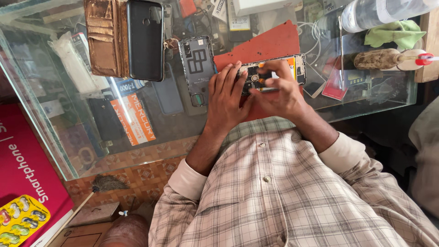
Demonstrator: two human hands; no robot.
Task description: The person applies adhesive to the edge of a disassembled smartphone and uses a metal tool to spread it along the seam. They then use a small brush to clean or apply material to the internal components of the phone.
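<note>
Nearest the camera, the person's checked shirt (274,192) fills the lower frame, with both forearms reaching out over the glass worktop (137,137). The left hand (226,98) lies flat-fingered on the near end of an opened phone (292,64), steadying it without closing round it. The right hand (279,93) has its grip pinched narrow on a thin metal tool (267,89), whose tip sits among the exposed parts. The phone lies on a red mat (265,45) in the middle of the worktop, just past the hands.

The step in hand looks like work inside the open phone, probably prying or loosening a small part. The next move seems to call for a firm left-hand hold and a light, exact touch with the tool tip.

Beside the phone lies its back cover (197,68); further off, a black case (145,39) and a brown wallet (105,36).
</note>
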